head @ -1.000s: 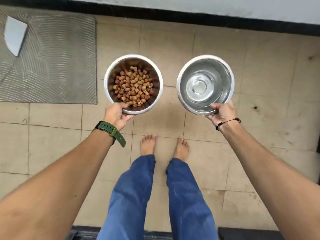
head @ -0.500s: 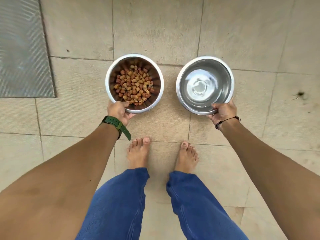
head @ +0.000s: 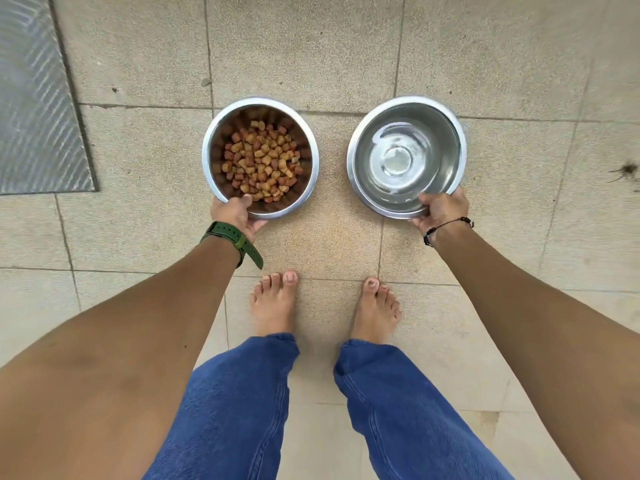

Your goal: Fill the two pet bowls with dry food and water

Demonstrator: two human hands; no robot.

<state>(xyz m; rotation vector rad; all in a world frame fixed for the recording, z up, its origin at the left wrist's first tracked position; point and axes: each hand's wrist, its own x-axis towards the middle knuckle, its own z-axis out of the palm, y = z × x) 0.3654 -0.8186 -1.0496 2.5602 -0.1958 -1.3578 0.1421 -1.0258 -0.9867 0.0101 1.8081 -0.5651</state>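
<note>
A grey ribbed mat (head: 38,98) sat at the floor's left edge, and the left hand (head: 233,213) pinched the near rim of the kibble bowl (head: 211,168), thumb hooked inside. The right hand (head: 440,209) gripped the water bowl (head: 457,150) the same way. Both looked filled already, so pretty much just setting them down on the tiled floor (head: 332,237) was left; can't tell if they were touching it yet.
</note>
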